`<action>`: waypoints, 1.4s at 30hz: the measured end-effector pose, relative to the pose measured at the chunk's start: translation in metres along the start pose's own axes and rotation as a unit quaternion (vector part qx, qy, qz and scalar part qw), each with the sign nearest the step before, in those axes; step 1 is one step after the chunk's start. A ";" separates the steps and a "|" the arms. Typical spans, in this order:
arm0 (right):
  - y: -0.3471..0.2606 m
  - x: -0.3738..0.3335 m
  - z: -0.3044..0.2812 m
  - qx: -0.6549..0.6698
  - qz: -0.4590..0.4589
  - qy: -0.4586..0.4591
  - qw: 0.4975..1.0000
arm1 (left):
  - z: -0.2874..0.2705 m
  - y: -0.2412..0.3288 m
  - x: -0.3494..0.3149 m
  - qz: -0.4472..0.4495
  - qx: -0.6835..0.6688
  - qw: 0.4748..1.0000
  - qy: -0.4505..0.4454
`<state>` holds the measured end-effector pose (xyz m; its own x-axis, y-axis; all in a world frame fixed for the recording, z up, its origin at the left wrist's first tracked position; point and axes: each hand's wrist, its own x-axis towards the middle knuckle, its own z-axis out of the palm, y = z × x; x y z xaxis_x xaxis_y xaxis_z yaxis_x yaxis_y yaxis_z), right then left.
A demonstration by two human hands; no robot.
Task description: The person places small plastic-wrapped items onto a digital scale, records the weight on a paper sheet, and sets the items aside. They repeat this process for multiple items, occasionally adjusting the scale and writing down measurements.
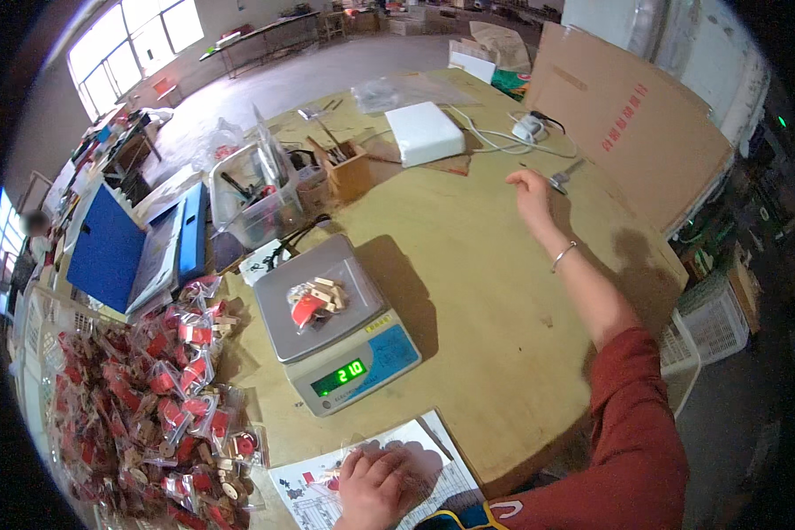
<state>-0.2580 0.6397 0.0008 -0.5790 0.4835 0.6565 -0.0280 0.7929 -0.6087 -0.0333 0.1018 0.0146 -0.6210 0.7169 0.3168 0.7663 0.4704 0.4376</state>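
Observation:
My left hand is low in the view, its fingers curled over a small clear bag with red in it, on printed sheets. The hand hides much of the bag. Farther off, at the right, my right hand is raised over the table with bent fingers drawn together; what they hold, if anything, is hidden. Beside it is a small grey metal tool. Between the hands, a digital scale with a lit green display carries a clear bag of red and wooden pieces.
Many similar filled bags are heaped at the left. Behind the scale are a blue folder, a clear plastic bin of tools and a wooden holder. A white block, cables and a cardboard sheet stand at the back.

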 end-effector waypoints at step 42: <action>-0.342 0.008 0.267 0.080 -0.379 -0.386 0.837 | -0.016 -0.007 0.003 -0.012 -0.075 0.996 0.036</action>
<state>-0.4702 0.2733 0.0956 -0.6973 -0.5700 0.4347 -0.6996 0.6732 -0.2395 -0.0434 0.0925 0.0259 -0.6538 0.6651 0.3609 0.7206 0.4018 0.5651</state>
